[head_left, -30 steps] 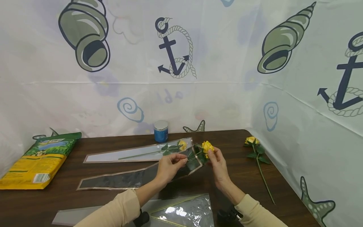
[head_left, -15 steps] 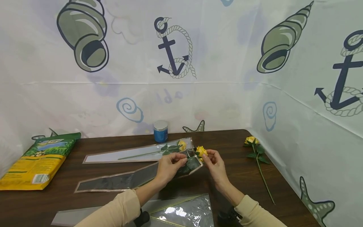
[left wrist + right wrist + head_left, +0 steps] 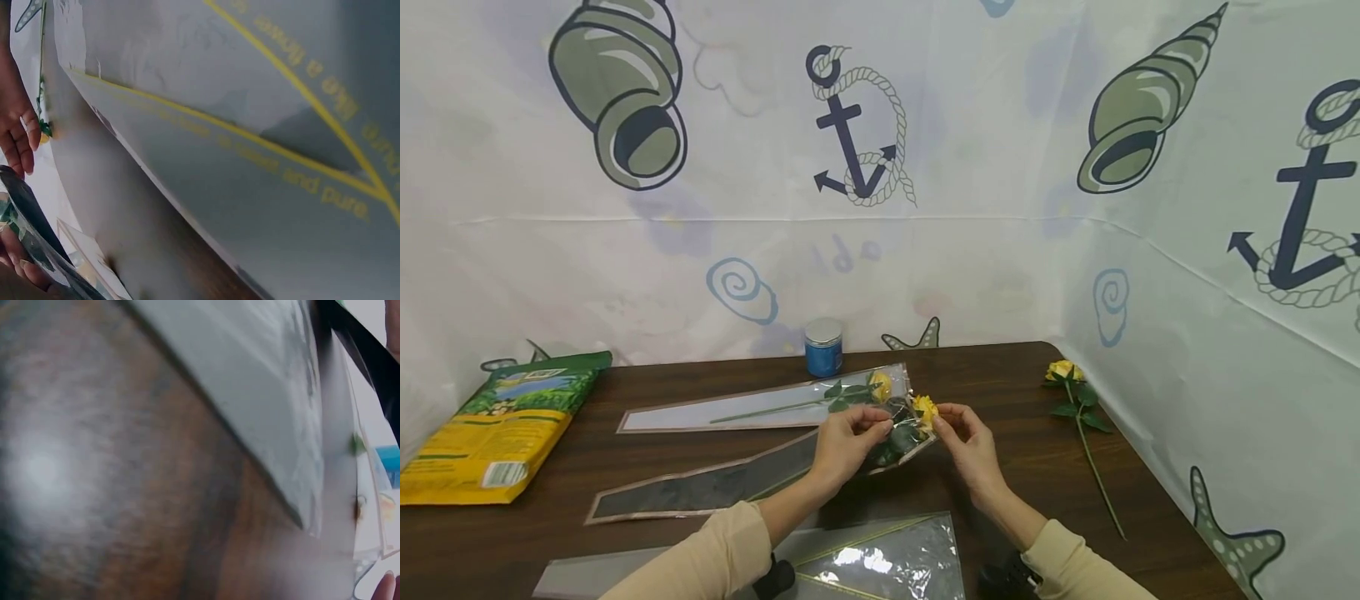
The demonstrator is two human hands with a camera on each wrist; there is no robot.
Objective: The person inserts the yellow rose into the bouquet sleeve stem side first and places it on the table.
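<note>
Reaching forward, my left hand (image 3: 846, 442) pinches the dark sleeve (image 3: 700, 492), my right hand (image 3: 976, 454) meets the yellow rose (image 3: 924, 410) at its mouth, gripping or just touching I can't tell, the left wrist view catches yellow lettering (image 3: 340, 203) illegible from my head, and the rose sits deeper than a second ago.

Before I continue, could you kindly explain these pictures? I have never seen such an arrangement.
There is no machine, only a person's bare left hand and right hand. The wide picture is taken by a head camera, the other two from each wrist. On the table are a yellow bag, a blue jar, a grey wrapper with yellow lines, a loose rose and a white sleeve with a packed rose. The left hand's grip is on a dark sleeve; the right hand is at the yellow flower by the sleeve's end; its grip is unclear.
</note>
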